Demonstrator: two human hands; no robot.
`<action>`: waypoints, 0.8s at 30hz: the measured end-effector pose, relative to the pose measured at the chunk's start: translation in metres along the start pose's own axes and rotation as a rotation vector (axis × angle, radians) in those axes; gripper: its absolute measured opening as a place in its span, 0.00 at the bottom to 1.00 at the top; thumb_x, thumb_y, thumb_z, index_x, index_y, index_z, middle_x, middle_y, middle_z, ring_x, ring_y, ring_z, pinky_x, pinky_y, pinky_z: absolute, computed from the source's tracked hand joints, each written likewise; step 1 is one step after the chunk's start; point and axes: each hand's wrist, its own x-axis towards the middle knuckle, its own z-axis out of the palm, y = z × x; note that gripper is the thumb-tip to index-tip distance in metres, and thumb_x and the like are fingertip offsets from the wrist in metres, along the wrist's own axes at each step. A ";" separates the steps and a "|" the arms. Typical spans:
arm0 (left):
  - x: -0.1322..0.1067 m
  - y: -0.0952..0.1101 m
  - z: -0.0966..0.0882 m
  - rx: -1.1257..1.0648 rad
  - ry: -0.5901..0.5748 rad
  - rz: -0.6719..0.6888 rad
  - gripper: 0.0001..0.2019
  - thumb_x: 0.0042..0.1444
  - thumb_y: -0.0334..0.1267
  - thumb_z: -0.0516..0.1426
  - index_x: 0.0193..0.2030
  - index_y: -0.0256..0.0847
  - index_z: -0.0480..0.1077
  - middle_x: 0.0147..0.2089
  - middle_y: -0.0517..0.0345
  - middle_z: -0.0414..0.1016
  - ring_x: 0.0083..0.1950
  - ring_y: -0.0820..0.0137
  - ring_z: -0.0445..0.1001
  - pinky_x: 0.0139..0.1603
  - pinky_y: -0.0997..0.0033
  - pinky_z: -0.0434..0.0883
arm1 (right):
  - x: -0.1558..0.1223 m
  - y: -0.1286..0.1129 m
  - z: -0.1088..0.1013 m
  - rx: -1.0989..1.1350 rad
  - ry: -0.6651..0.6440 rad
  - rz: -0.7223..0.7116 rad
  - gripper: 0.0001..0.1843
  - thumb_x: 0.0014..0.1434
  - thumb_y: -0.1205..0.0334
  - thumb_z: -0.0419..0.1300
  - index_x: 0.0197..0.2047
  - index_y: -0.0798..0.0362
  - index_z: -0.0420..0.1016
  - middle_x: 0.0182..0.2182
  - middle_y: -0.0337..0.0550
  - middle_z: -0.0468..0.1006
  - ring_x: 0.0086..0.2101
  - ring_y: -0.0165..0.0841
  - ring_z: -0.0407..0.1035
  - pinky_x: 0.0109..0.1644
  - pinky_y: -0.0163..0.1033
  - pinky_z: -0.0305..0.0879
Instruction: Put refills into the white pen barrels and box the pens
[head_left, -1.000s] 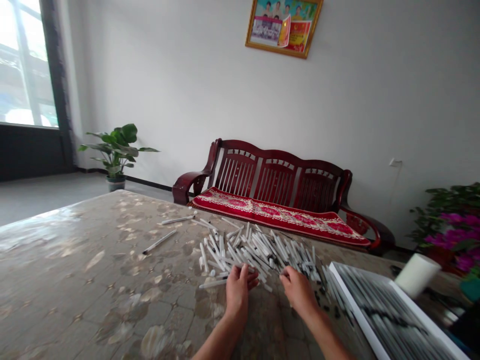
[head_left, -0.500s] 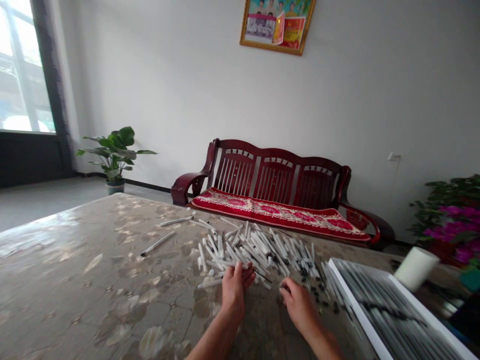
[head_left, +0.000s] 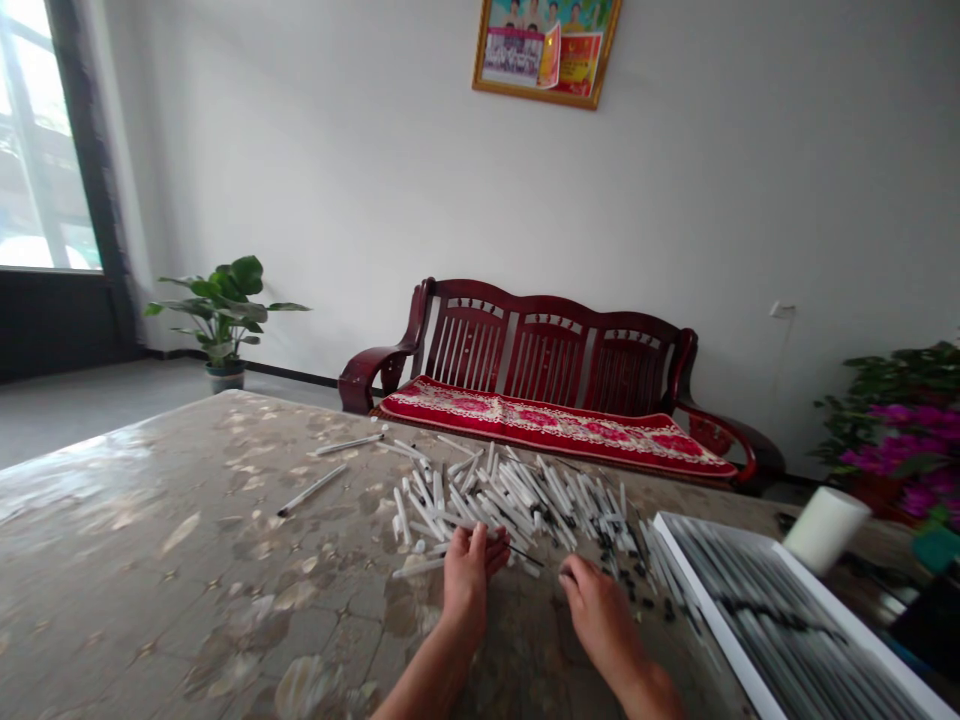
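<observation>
The left hand [head_left: 466, 580] was held low over the near edge of the pile of pens [head_left: 517, 490], with its thumb raised and its fingers partly curled. A thin dark stick [head_left: 526, 555] was gripped at its fingers and was pointed toward the right hand [head_left: 596, 600]. By the right hand, thumb and forefinger were brought together in a pinch, the other fingers being folded in; whether anything small was held there could not be told. A gap was left between the two hands, and the tip of the stick was kept short of the right fingers.

The pile was spread across the middle of the desk [head_left: 247, 580], just beyond both hands, its whitish pens being laid at many angles. One loose pen [head_left: 312, 490] was seen to the left, apart from the pile. Small black pieces [head_left: 669, 608] were scattered to the right of the right hand. Next to them a white box [head_left: 705, 608] was placed, and by a close row of pens [head_left: 750, 570] it was filled. Beyond the box a white roll [head_left: 827, 530] was seen lying on its side.

Behind the desk a dark red bench [head_left: 547, 350] was set against the wall, its seat being covered by a red patterned cloth [head_left: 540, 418]
</observation>
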 end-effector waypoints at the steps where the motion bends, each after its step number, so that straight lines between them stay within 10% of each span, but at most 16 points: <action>1: 0.000 -0.001 0.000 0.030 -0.015 0.010 0.13 0.53 0.42 0.64 0.30 0.40 0.65 0.31 0.51 0.82 0.29 0.68 0.81 0.32 0.70 0.77 | -0.001 0.000 -0.002 -0.018 0.024 -0.023 0.09 0.62 0.70 0.53 0.33 0.49 0.71 0.31 0.42 0.79 0.32 0.34 0.75 0.34 0.34 0.59; 10: -0.019 -0.009 0.007 0.146 -0.286 -0.171 0.20 0.37 0.49 0.71 0.27 0.37 0.70 0.22 0.63 0.72 0.25 0.74 0.74 0.28 0.76 0.72 | 0.007 -0.021 -0.014 0.535 -0.078 0.111 0.14 0.59 0.51 0.61 0.27 0.50 0.71 0.22 0.38 0.75 0.26 0.32 0.71 0.29 0.33 0.60; 15: -0.029 -0.011 0.007 0.073 -0.414 -0.355 0.17 0.43 0.45 0.70 0.27 0.37 0.68 0.20 0.64 0.70 0.21 0.76 0.72 0.26 0.77 0.73 | 0.010 -0.030 -0.015 1.055 -0.235 0.330 0.30 0.40 0.32 0.69 0.25 0.51 0.67 0.18 0.35 0.72 0.18 0.29 0.66 0.19 0.31 0.55; 20: -0.025 -0.003 0.011 -0.024 -0.260 -0.324 0.10 0.54 0.33 0.65 0.28 0.37 0.67 0.23 0.58 0.75 0.25 0.75 0.77 0.29 0.79 0.76 | 0.017 -0.010 -0.018 1.139 -0.149 0.459 0.31 0.45 0.29 0.63 0.28 0.52 0.68 0.21 0.37 0.73 0.19 0.28 0.66 0.18 0.29 0.55; 24: -0.019 0.006 0.012 -0.118 -0.118 -0.269 0.08 0.57 0.28 0.61 0.30 0.37 0.66 0.25 0.58 0.76 0.27 0.75 0.78 0.30 0.79 0.77 | 0.038 0.022 -0.017 0.742 -0.062 0.522 0.20 0.49 0.42 0.60 0.32 0.52 0.72 0.25 0.38 0.75 0.20 0.28 0.69 0.17 0.28 0.54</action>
